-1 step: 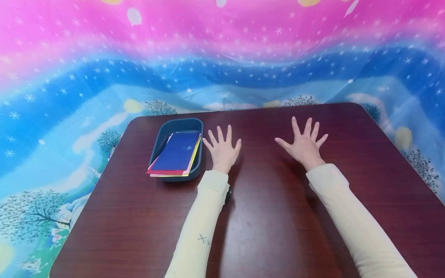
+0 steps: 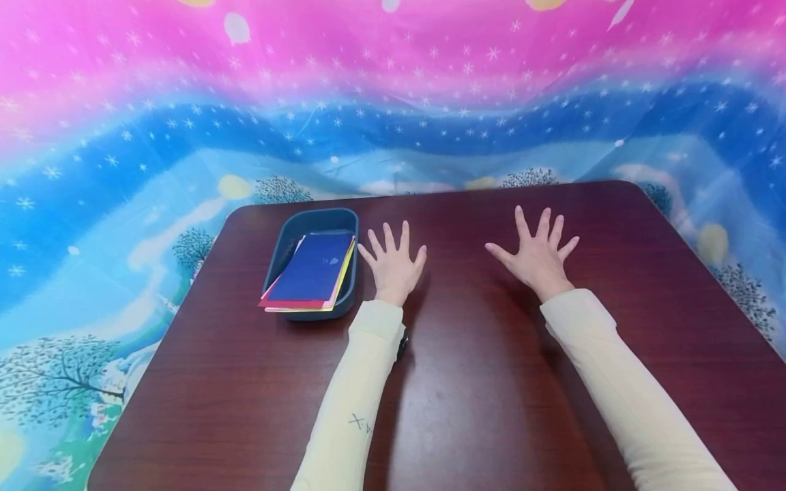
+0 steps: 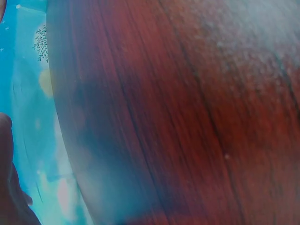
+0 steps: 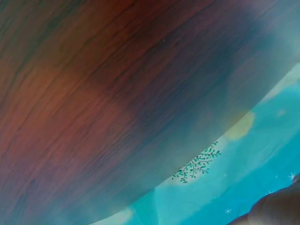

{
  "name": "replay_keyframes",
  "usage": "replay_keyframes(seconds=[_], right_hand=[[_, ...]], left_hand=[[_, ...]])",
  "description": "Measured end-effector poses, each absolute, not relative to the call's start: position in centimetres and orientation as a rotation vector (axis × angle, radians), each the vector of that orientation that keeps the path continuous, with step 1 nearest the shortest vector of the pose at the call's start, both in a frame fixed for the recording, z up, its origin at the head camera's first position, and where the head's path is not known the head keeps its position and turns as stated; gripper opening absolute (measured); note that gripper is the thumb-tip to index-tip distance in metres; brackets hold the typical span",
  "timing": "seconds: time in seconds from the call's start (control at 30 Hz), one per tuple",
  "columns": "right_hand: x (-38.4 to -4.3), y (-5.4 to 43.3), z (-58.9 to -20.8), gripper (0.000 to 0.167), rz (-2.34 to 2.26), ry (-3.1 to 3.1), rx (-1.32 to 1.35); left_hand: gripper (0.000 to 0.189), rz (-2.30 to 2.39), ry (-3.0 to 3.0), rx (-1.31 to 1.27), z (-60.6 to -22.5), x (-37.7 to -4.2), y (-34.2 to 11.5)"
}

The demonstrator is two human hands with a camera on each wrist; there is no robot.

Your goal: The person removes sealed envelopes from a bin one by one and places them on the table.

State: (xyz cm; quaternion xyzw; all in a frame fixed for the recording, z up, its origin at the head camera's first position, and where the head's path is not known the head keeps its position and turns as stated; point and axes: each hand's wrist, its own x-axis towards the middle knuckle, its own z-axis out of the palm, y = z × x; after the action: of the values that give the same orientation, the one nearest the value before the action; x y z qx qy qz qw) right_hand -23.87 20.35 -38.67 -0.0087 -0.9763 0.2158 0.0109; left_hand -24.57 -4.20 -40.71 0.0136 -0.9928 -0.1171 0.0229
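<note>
Fingers spread wide, my left hand (image 2: 394, 269) hovers over the table just right of a dark blue-grey plastic basket (image 2: 353, 290). A stack of coloured paper sheets (image 2: 313, 269) lies tilted in that basket, its near end over the rim. Dark blue is on top, with red, pink and yellow edges showing beneath. My right hand (image 2: 537, 258) is farther right, its fingers also spread and holding nothing. In the left wrist view, parts of fingers (image 3: 5, 159) show at the left edge. A blurred bit of hand (image 4: 276, 206) fills the right wrist view's lower right corner.
The dark red-brown wooden table (image 2: 467, 382) has rounded far corners. Behind it hangs a pink and blue cloth (image 2: 393, 123) printed with snowflakes and trees. Light-coloured sleeves (image 2: 344, 402) cover both forearms, and a small black object (image 2: 402, 345) sits at the left wrist.
</note>
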Motion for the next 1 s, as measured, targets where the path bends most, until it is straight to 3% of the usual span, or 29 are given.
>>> replay_keyframes(seconds=[0.57, 0.87, 1.0], right_hand=[[-23.9, 16.6, -40.9, 0.085, 0.7, -3.001, 0.034], [-23.3, 8.7, -41.3, 0.044, 0.891, -2.965, 0.135], [-22.7, 5.4, -40.8, 0.032, 1.019, -2.934, 0.151]], left_hand=[[0.064, -0.5, -3.016, -0.008, -40.2, -24.3, -5.5], [0.032, -0.564, -2.827, -0.079, -37.1, -23.4, -8.5], [0.027, -0.715, -2.783, -0.025, -35.8, -22.8, -11.2]])
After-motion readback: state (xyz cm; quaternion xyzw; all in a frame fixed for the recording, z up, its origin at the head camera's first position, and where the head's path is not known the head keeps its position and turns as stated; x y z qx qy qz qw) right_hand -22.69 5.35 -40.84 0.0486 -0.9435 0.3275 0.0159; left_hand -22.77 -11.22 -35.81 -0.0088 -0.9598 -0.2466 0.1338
